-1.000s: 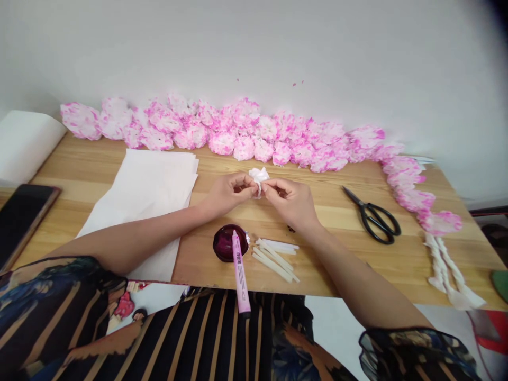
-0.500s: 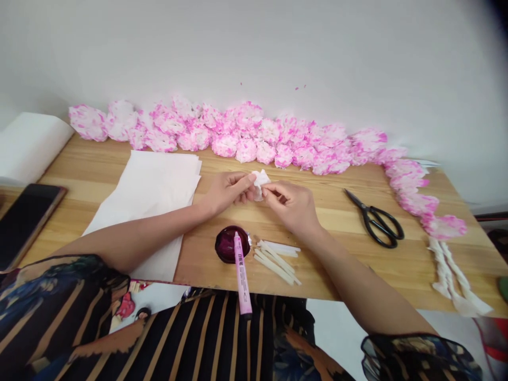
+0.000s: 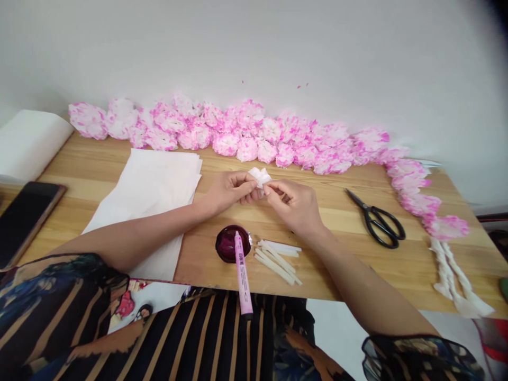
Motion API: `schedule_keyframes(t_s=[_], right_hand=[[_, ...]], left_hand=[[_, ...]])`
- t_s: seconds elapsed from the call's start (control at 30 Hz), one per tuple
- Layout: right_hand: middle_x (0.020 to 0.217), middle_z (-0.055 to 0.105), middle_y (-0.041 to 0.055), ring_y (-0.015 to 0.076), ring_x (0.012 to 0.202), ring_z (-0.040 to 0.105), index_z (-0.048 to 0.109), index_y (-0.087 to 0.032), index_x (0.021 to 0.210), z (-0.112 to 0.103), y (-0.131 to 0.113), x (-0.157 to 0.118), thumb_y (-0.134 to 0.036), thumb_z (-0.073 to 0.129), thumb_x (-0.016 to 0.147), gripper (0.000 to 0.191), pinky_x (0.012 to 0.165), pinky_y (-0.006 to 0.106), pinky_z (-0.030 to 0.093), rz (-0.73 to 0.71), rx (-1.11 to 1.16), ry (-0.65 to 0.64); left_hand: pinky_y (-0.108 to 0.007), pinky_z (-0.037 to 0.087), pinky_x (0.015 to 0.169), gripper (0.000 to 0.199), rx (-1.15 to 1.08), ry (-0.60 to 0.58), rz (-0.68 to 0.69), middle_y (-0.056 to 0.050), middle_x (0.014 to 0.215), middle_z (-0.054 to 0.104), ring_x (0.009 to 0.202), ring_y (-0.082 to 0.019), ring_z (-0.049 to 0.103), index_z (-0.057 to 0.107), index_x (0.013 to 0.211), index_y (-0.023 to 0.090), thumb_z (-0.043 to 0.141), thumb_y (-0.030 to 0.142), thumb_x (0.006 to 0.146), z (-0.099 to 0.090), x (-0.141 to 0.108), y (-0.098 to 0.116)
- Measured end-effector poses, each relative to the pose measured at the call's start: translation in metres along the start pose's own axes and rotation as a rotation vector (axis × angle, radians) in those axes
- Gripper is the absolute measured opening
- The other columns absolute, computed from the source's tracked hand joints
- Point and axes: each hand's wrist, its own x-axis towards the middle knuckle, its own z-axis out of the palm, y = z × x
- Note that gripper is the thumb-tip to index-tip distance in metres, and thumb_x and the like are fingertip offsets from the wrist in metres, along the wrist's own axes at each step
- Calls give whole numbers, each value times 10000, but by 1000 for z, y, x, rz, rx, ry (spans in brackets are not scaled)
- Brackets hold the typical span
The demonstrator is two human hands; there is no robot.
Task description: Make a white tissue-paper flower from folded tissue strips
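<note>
A small crumpled piece of white tissue paper (image 3: 260,175) is pinched between my two hands above the middle of the table. My left hand (image 3: 234,188) grips its left side with thumb and fingers. On the right, the fingertips of my right hand (image 3: 293,203) pinch its lower edge. Below my hands a pink marker (image 3: 243,280) leans across a dark purple dish (image 3: 226,251). Several pale sticks (image 3: 278,262) lie beside the dish. Left of my hands is a stack of white tissue sheets (image 3: 159,174).
A long row of pink and white paper flowers (image 3: 246,145) runs along the wall and bends down the right side, ending in twisted white paper (image 3: 452,275). Black scissors (image 3: 375,218) lie at right. A phone (image 3: 29,219) and a white paper roll (image 3: 34,143) are at far left.
The tissue piece has turned slightly and looks more spread between my fingers. Both hands stay nearly in place, still pinching it; the view has shifted very little.
</note>
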Motion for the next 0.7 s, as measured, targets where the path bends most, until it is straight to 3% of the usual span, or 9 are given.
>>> schedule_keyframes(t_s=[0.13, 0.23, 0.47, 0.6, 0.7], right_hand=[[748, 718, 19, 129, 607, 578, 730, -207, 899, 2, -2, -1, -306, 604, 889, 160, 594, 258, 409, -21, -65, 18], [718, 698, 15, 128, 616, 561, 719, -205, 818, 2, -2, 0, -246, 568, 885, 170, 601, 262, 391, -16, -68, 30], [589, 608, -26, 88, 488, 475, 663, -179, 720, -5, 1, 9, -335, 585, 862, 225, 499, 234, 365, 303, 400, -86], [584, 594, -26, 91, 513, 487, 683, -171, 738, -2, 3, 7, -336, 585, 856, 225, 519, 237, 369, 302, 394, -68], [629, 619, -18, 97, 562, 511, 706, -170, 764, 0, 1, 5, -307, 582, 849, 204, 552, 241, 378, 270, 333, -39]], left_hand=[[-198, 472, 573, 197, 8, -4, 13, -13, 683, 659, 587, -78, 576, 652, 759, 138, 653, 322, 829, 4, -2, -1], [-199, 478, 586, 203, 5, -8, 21, -17, 691, 662, 597, -78, 579, 651, 750, 137, 659, 324, 830, 4, -3, -1], [-232, 489, 588, 351, -46, 44, -10, -64, 750, 706, 616, -110, 601, 625, 780, 135, 621, 475, 867, 0, -1, 2], [-227, 441, 581, 432, 82, 48, 69, -56, 746, 690, 636, -108, 578, 648, 765, 133, 599, 548, 875, 3, -3, 4], [-217, 360, 547, 342, 206, 77, 106, -21, 705, 657, 598, -80, 507, 653, 736, 135, 670, 459, 844, 7, -4, 2]])
